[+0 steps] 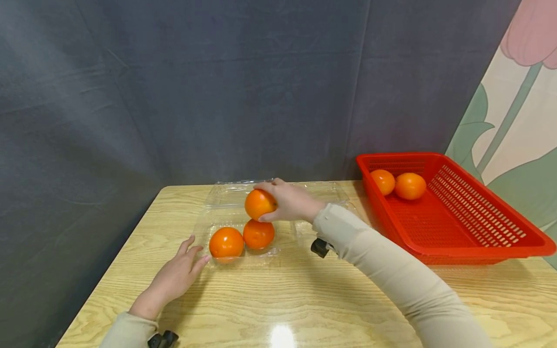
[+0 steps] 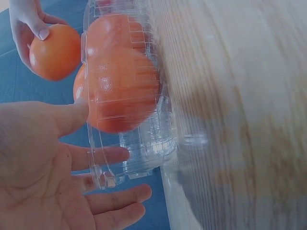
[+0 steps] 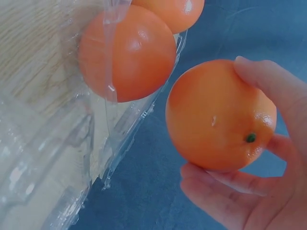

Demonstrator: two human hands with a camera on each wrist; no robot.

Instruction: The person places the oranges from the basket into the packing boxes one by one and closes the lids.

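My right hand point(image 1: 295, 200) grips an orange point(image 1: 259, 203) above the clear plastic container point(image 2: 148, 141), its green stem end showing in the right wrist view. Two more oranges lie inside that container, a left one point(image 1: 226, 242) and a right one point(image 1: 258, 235); the held fruit overlaps the right one in the head view. At the container's left front corner, my left hand point(image 1: 175, 275) is spread with fingers extended and holds nothing. Its thumb and fingers lie close along the container's side in the left wrist view; firm contact there I cannot tell.
On the right of the wooden table point(image 1: 243, 304) stands a red slatted basket point(image 1: 439, 224) with two oranges point(image 1: 410, 186) in its far left corner. The container's transparent lid point(image 1: 226, 195) lies folded back behind it, near a dark cloth backdrop point(image 1: 261, 96).
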